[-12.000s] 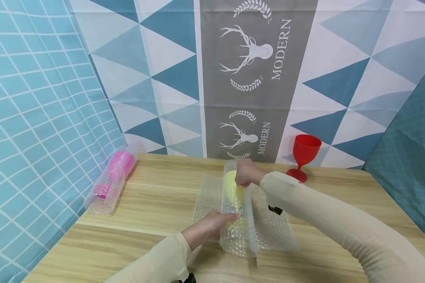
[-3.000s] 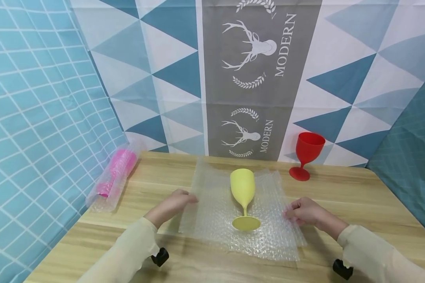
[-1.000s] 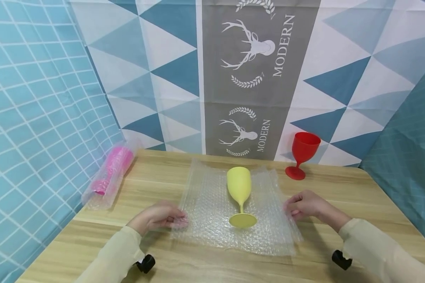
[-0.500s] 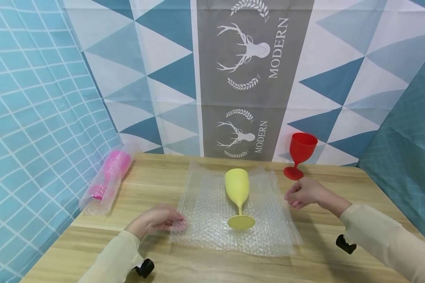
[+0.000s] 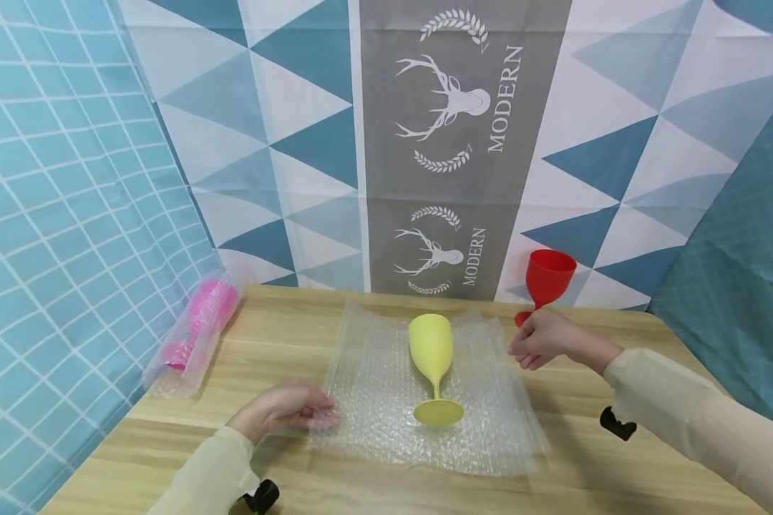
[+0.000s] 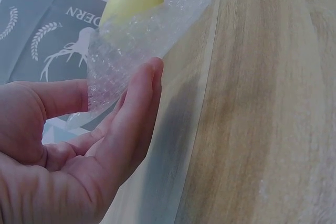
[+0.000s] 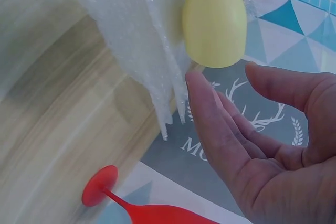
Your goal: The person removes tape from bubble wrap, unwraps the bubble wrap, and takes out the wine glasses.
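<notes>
A yellow plastic goblet (image 5: 431,347) lies on a spread sheet of bubble wrap (image 5: 373,422), its foot toward me. My left hand (image 5: 293,409) holds the near left edge of the wrap. In the left wrist view, that edge of bubble wrap (image 6: 113,61) passes between the thumb and fingers. Beside the far right corner of the sheet is my right hand (image 5: 541,339). The right wrist view shows this right hand (image 7: 262,135) with thumb and fingers spread apart and nothing between them.
Just behind my right hand a red goblet (image 5: 550,277) stands upright, its stem partly hidden. A pink goblet (image 5: 207,315) wrapped in bubble wrap lies at the left by the blue gridded curtain (image 5: 71,236). The wooden table (image 5: 283,322) ends at a patterned backdrop cloth.
Earlier both hands were on the rolled wrap around the yellow goblet; the sheet now lies spread. My right hand has left the right edge and moved farther back. The left hand stays at its edge.
</notes>
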Action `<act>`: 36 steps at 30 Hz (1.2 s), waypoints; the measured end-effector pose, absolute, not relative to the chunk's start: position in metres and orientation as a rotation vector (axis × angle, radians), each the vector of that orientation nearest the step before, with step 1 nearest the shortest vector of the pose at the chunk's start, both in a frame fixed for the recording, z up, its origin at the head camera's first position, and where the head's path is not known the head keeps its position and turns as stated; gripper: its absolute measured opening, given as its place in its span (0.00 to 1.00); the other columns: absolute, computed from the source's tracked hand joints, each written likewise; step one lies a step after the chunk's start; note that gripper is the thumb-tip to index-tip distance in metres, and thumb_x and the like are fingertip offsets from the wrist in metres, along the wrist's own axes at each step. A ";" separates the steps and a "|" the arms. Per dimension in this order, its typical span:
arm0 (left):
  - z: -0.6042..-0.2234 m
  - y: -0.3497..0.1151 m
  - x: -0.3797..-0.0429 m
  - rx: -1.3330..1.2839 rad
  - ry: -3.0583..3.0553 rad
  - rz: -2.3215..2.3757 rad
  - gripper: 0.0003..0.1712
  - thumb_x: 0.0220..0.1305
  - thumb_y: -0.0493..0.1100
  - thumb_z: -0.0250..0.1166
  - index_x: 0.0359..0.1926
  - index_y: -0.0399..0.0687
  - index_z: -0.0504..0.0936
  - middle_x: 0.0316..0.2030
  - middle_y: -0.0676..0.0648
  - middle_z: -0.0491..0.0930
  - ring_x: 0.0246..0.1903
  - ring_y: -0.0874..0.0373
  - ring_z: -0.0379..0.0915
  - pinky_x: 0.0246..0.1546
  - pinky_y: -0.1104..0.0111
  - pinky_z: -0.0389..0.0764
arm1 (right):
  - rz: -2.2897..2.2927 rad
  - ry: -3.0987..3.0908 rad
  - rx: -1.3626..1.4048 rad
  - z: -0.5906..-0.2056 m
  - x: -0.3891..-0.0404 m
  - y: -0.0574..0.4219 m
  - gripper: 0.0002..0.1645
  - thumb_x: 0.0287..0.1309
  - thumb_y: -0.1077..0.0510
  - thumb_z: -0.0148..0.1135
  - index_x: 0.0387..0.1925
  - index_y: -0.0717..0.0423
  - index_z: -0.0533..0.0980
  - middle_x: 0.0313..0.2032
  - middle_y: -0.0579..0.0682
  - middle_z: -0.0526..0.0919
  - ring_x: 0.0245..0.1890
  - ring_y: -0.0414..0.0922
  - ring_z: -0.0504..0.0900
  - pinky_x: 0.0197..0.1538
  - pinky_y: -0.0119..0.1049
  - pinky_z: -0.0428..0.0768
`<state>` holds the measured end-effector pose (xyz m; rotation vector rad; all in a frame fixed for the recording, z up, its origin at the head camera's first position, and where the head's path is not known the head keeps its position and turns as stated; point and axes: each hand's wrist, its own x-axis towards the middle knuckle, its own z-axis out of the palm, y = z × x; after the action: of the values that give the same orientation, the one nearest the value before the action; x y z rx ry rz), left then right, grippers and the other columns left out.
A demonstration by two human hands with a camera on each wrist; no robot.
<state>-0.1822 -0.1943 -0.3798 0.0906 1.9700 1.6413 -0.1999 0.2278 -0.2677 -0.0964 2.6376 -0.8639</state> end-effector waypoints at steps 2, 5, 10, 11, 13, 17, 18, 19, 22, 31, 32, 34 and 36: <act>-0.381 -0.195 -0.181 0.087 1.965 1.646 0.11 0.64 0.32 0.58 0.43 0.25 0.77 0.28 0.49 0.84 0.30 0.62 0.84 0.38 0.72 0.87 | -0.860 2.628 -0.087 -0.267 -0.201 0.225 0.17 0.58 0.58 0.67 0.44 0.68 0.79 0.33 0.56 0.85 0.27 0.42 0.84 0.38 0.36 0.88; -0.383 -0.195 -0.180 0.086 1.961 1.650 0.09 0.64 0.32 0.58 0.42 0.27 0.77 0.28 0.49 0.84 0.29 0.63 0.84 0.38 0.72 0.87 | -0.879 2.611 -0.091 -0.266 -0.204 0.222 0.16 0.59 0.58 0.66 0.42 0.67 0.78 0.32 0.55 0.85 0.27 0.42 0.85 0.39 0.36 0.88; -0.385 -0.196 -0.179 0.089 1.955 1.653 0.08 0.64 0.32 0.58 0.41 0.27 0.77 0.27 0.49 0.84 0.29 0.63 0.84 0.37 0.73 0.86 | -0.903 2.585 -0.091 -0.259 -0.212 0.215 0.16 0.60 0.57 0.65 0.41 0.67 0.77 0.32 0.55 0.86 0.28 0.41 0.85 0.40 0.36 0.88; -0.386 -0.197 -0.179 0.090 1.954 1.652 0.09 0.64 0.32 0.58 0.41 0.26 0.77 0.27 0.50 0.84 0.29 0.63 0.84 0.37 0.73 0.86 | -0.904 2.580 -0.088 -0.258 -0.213 0.213 0.16 0.60 0.56 0.65 0.42 0.67 0.77 0.32 0.56 0.86 0.28 0.41 0.85 0.40 0.36 0.88; -0.387 -0.198 -0.179 0.088 1.951 1.652 0.11 0.65 0.32 0.57 0.43 0.25 0.77 0.28 0.50 0.84 0.29 0.63 0.84 0.37 0.74 0.86 | -0.896 2.577 -0.090 -0.254 -0.215 0.209 0.17 0.61 0.56 0.64 0.43 0.67 0.78 0.33 0.56 0.86 0.29 0.41 0.85 0.41 0.36 0.88; -0.387 -0.200 -0.179 0.085 1.966 1.640 0.13 0.65 0.32 0.56 0.45 0.23 0.76 0.28 0.50 0.84 0.29 0.64 0.84 0.37 0.74 0.86 | -0.873 2.590 -0.086 -0.252 -0.220 0.201 0.16 0.61 0.56 0.64 0.43 0.67 0.78 0.31 0.56 0.86 0.28 0.41 0.86 0.40 0.36 0.88; -0.387 -0.200 -0.178 0.082 1.974 1.635 0.13 0.65 0.32 0.56 0.45 0.23 0.77 0.29 0.50 0.84 0.29 0.64 0.84 0.37 0.74 0.86 | -0.866 2.598 -0.081 -0.252 -0.221 0.199 0.16 0.61 0.56 0.65 0.42 0.67 0.78 0.31 0.55 0.86 0.28 0.41 0.86 0.40 0.36 0.88; -0.386 -0.200 -0.178 0.081 1.985 1.628 0.13 0.65 0.33 0.57 0.45 0.24 0.77 0.29 0.50 0.83 0.29 0.64 0.84 0.37 0.74 0.86 | -0.864 2.605 -0.070 -0.252 -0.222 0.197 0.16 0.61 0.56 0.65 0.41 0.67 0.79 0.30 0.55 0.86 0.27 0.40 0.86 0.40 0.35 0.88; -0.384 -0.198 -0.178 0.071 2.014 1.612 0.11 0.64 0.33 0.58 0.43 0.26 0.78 0.28 0.50 0.83 0.29 0.64 0.83 0.35 0.74 0.86 | -0.857 2.618 -0.048 -0.252 -0.226 0.191 0.15 0.60 0.56 0.66 0.37 0.66 0.78 0.29 0.55 0.86 0.26 0.40 0.86 0.39 0.35 0.88; -0.383 -0.197 -0.179 0.086 2.073 1.570 0.08 0.63 0.34 0.60 0.39 0.30 0.79 0.26 0.53 0.83 0.26 0.66 0.79 0.30 0.77 0.82 | -0.826 2.636 -0.032 -0.252 -0.236 0.172 0.12 0.58 0.55 0.67 0.30 0.63 0.78 0.27 0.53 0.85 0.28 0.42 0.86 0.41 0.36 0.88; -0.384 -0.196 -0.179 0.083 2.084 1.567 0.08 0.63 0.34 0.60 0.39 0.30 0.79 0.26 0.53 0.83 0.26 0.66 0.79 0.29 0.78 0.82 | -0.835 2.635 -0.033 -0.252 -0.236 0.170 0.13 0.58 0.56 0.67 0.31 0.63 0.79 0.27 0.53 0.84 0.28 0.43 0.86 0.41 0.36 0.88; -0.386 -0.195 -0.180 0.084 2.095 1.559 0.08 0.63 0.33 0.60 0.40 0.29 0.79 0.25 0.52 0.83 0.26 0.66 0.79 0.28 0.78 0.82 | -0.848 2.636 -0.028 -0.254 -0.236 0.168 0.13 0.58 0.56 0.67 0.32 0.64 0.79 0.27 0.54 0.84 0.29 0.44 0.86 0.41 0.36 0.88; -0.387 -0.192 -0.180 0.084 2.101 1.552 0.09 0.63 0.33 0.61 0.40 0.28 0.79 0.26 0.52 0.83 0.26 0.66 0.79 0.29 0.77 0.82 | -0.852 2.642 -0.002 -0.257 -0.236 0.166 0.12 0.58 0.56 0.67 0.31 0.64 0.79 0.27 0.54 0.84 0.29 0.44 0.86 0.40 0.36 0.88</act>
<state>-0.1801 -0.1923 -0.3872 0.0841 2.1006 1.5517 -0.2364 0.1663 -0.2574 -0.0022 2.6416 -0.8523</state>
